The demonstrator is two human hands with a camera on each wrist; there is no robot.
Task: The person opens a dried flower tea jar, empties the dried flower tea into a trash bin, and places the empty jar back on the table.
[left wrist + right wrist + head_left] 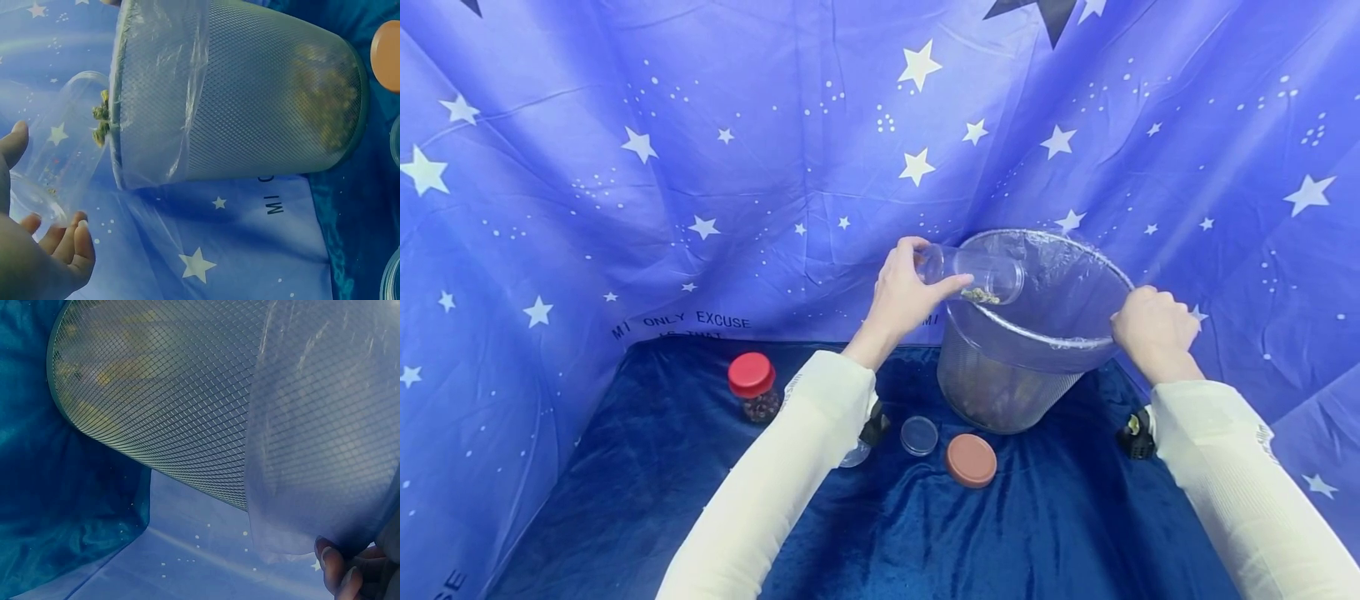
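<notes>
My left hand (901,293) holds a clear jar (946,263) lying nearly on its side, its mouth over the near rim of a mesh trash bin (1000,387). Small dried flower buds (981,296) lie by the jar's mouth; the left wrist view shows yellowish buds (100,119) there and a few tiny bits deeper inside. Gripping the bin's right rim is my right hand (1156,333). A clear plastic liner (164,94) folds over the rim. Through the mesh, a blurred yellow-brown mass (328,94) shows at the bottom.
On the dark blue cloth (625,500) stand a red-lidded jar (751,375) with dark contents, a clear round lid (919,436) and an orange-brown lid (972,460). Another clear round piece (855,455) is partly behind my left sleeve. A starry curtain (775,167) hangs close behind.
</notes>
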